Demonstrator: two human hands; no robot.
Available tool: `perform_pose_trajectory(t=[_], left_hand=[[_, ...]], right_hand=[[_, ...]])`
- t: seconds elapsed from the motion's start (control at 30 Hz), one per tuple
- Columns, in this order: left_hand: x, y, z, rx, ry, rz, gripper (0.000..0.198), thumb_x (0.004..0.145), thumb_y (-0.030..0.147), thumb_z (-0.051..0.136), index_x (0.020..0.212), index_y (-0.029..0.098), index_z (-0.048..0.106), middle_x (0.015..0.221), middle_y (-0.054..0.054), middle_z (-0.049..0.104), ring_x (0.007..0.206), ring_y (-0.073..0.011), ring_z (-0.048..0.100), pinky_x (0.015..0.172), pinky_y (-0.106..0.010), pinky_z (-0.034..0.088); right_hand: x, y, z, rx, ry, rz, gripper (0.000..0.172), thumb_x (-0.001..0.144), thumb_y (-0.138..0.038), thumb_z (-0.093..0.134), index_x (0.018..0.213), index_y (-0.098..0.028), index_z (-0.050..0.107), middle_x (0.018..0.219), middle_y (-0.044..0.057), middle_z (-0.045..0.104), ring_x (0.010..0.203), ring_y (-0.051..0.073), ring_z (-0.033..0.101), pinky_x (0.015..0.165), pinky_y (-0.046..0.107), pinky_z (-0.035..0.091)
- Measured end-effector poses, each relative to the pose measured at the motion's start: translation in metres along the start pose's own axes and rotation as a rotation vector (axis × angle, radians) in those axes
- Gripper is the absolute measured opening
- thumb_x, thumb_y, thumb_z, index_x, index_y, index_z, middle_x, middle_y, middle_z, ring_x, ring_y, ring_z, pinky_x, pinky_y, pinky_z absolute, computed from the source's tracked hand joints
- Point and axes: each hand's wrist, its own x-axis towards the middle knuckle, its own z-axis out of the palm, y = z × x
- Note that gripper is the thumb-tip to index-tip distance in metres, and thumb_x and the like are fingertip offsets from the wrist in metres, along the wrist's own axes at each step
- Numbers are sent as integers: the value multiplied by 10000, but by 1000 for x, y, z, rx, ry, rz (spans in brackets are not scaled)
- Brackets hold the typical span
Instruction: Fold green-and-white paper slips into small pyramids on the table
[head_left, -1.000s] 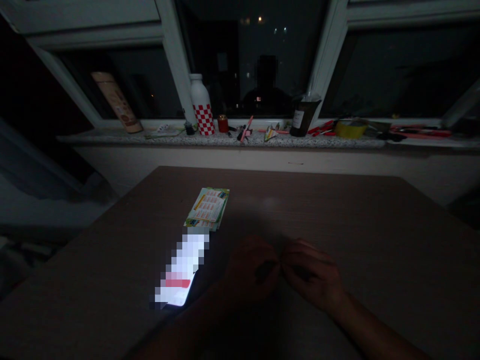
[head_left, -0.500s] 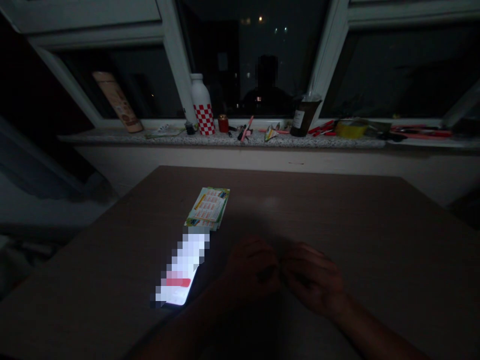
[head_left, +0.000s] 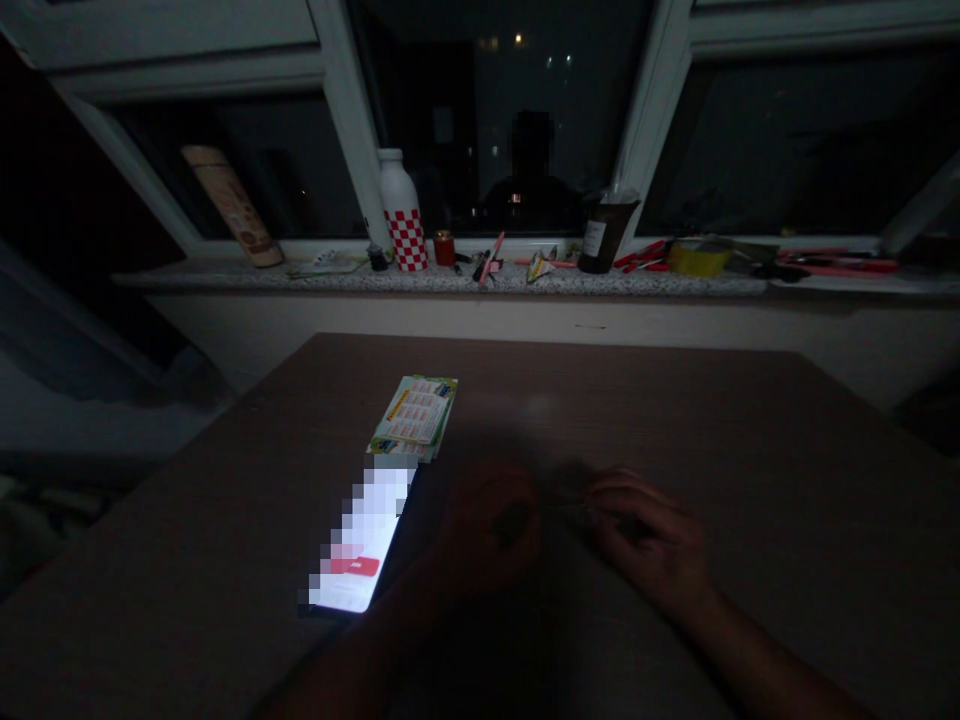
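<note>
Far off to the left, beyond both hands, a tall beige cylinder (head_left: pixel 232 207) leans on the speckled stone sill (head_left: pixel 645 287), smooth-sided with a darker pattern. Nearer, just left of the left wrist, lies the phone (head_left: pixel 360 540), a flat glowing slab with a red bar low on its screen, mostly blurred out. Up past it stands a white bottle (head_left: pixel 406 215), round-shouldered, wrapped in red checks; below that, ahead and left of the left hand, a stack of cards (head_left: pixel 412 415), thin printed rectangles slightly fanned. And the left hand (head_left: pixel 495 520), deep in shadow over the wood-grained table (head_left: pixel 750 420): fingers curled, thumb and forefinger rounded into a ring, contents impossible to tell. Between the hands, a gap, and a faint thin glint (head_left: pixel 568 503) by the right fingertips, too dim to name. Beyond the gap, a dark tapering cup (head_left: pixel 604 238) with a white label. Then the right hand (head_left: pixel 649 535), fingers bent and bunched towards the thumb; whether they grip that glint, I cannot tell. Farther beyond sits something squat and yellow (head_left: pixel 697 258).
</note>
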Motion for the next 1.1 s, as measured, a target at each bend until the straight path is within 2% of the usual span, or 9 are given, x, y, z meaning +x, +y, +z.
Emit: perform_pose_trajectory(t=[0.13,0.27,0.5,0.77,0.97,1.1], left_hand=[[-3,6,7,-5,-52,35,147,737,162,584,882,187,572,892,-56,631,861,-186,568,792,-330,457],[-4,6,10,-15,-35,115,106,745,158,581,847,180,567,844,-39,618,818,-164,561,750,-299,457],[-2,4,10,44,-81,161,41,756,159,559,786,182,543,775,-22,601,758,-152,539,701,-275,434],[-1,6,13,11,-218,163,67,751,129,522,795,177,506,780,-30,575,740,-151,516,662,-256,418],[0,10,14,-50,-188,151,111,727,84,498,780,179,473,763,-28,550,698,-143,488,626,-246,394],[0,10,10,-82,-190,77,144,709,55,478,769,184,455,753,-22,522,690,-140,473,617,-240,380]], right_hand=[[-1,5,9,3,-124,-88,190,763,-61,594,876,-212,622,763,44,650,713,185,617,654,352,520],[-4,7,12,-4,-167,-162,248,734,-49,614,927,-205,616,801,57,654,760,198,612,689,371,517],[-3,3,13,-13,-170,-161,276,693,-24,621,913,-190,597,790,62,639,755,199,599,682,369,509],[-1,-3,15,18,-221,-107,170,684,-41,563,746,-199,551,688,22,591,663,171,579,619,327,481],[-4,1,11,-7,-234,-75,148,680,-69,564,724,-205,527,673,8,551,648,164,551,601,308,452],[-4,5,6,-51,-237,-61,145,678,-76,557,718,-207,508,638,-3,495,615,158,504,571,299,416]])
